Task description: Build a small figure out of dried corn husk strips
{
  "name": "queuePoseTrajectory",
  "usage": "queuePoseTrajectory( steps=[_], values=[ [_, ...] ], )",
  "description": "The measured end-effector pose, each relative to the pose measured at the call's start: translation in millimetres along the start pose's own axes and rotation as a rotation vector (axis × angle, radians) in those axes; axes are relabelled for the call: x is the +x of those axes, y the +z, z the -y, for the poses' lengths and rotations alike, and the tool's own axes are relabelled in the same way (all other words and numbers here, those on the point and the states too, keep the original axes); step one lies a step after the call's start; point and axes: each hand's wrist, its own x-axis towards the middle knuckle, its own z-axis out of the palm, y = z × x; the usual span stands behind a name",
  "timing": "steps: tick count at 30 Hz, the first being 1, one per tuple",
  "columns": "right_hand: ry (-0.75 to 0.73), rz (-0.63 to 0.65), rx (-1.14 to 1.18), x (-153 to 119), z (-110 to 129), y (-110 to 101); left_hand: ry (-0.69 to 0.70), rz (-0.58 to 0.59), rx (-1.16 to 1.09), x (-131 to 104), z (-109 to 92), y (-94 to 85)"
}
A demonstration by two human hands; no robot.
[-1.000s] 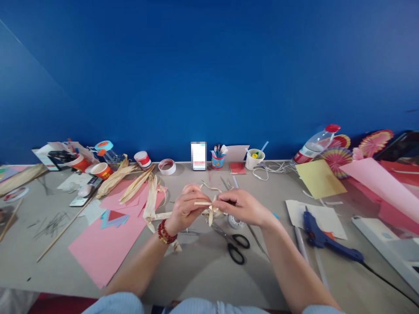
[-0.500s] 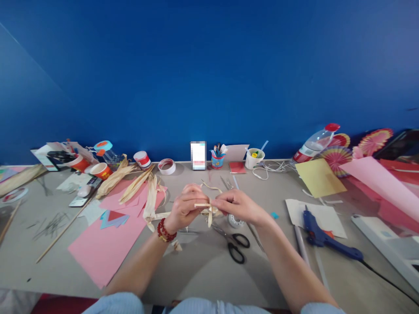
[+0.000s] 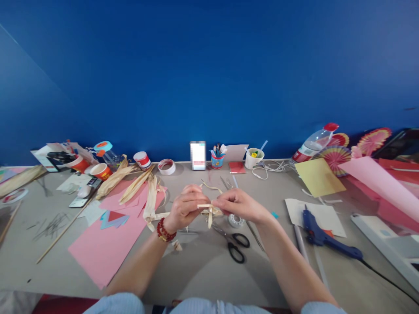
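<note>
Above the middle of the table, my left hand (image 3: 187,206) and my right hand (image 3: 241,205) pinch a small piece of corn husk (image 3: 210,211) between them. The husk is pale yellow, with a thin strip across the top and loose ends hanging below. My fingers cover part of it, so its full shape is hidden. Just under my right hand lies a small white tape roll (image 3: 236,220). Black-handled scissors (image 3: 236,247) rest on the table below the hands, blades toward the husk. More husk strips (image 3: 151,198) lie left of my left hand.
Pink paper sheets (image 3: 108,248) and a thin stick (image 3: 62,234) cover the left side. A blue glue gun (image 3: 327,240) with its cord lies at right, beside a white power strip (image 3: 386,246). Cups, a tape roll (image 3: 166,166), a phone (image 3: 198,156) and a bottle (image 3: 314,144) line the wall.
Both hands stay nearly in place on the corn husk. The thin strip between the fingertips has shifted slightly to the right.
</note>
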Motion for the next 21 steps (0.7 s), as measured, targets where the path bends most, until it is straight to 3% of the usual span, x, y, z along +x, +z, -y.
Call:
queuePoseTrajectory(
  steps=[8, 15, 21],
  values=[
    [0.017, 0.021, 0.102, 1, -4, -6, 0.034, -0.007, 0.007, 4, -2, -0.4],
    [0.017, -0.303, 0.369, 3, -13, -17, -0.026, -0.061, -0.14, 3, 1, 6.6],
    [-0.037, -0.256, 0.219, 3, -9, -16, -0.135, -0.069, -0.298, 3, 0, 12.6]
  ],
)
